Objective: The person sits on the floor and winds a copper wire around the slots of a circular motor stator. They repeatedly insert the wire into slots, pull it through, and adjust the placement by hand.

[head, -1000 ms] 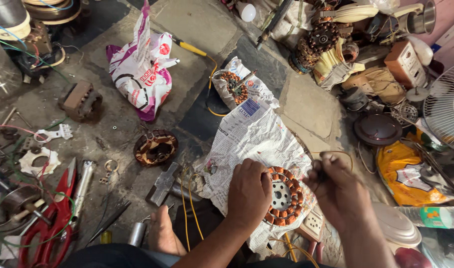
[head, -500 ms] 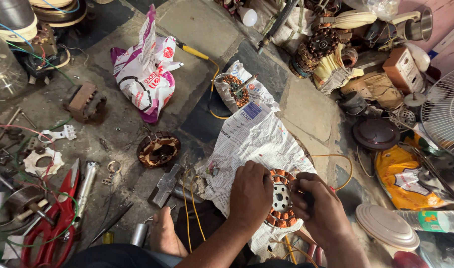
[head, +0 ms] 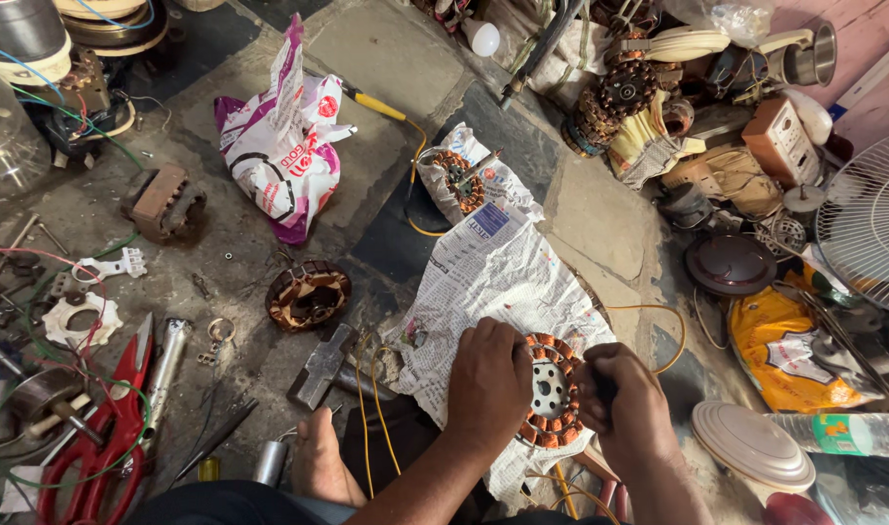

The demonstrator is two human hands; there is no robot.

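Newspaper (head: 503, 282) is lying spread on the stone floor (head: 386, 58), and on its near end a round copper-wound stator (head: 551, 389) is sitting flat, right between both hands. Left hand (head: 488, 379) is clamping down over its left rim, right hand (head: 624, 403) is closing on the right rim, equally close. Red cutters (head: 104, 428) are lying well off left.

the right hand (head: 627, 403), out to the side a second ago, now closes against the copper-wound stator (head: 551, 391) beside the left hand (head: 488, 379).
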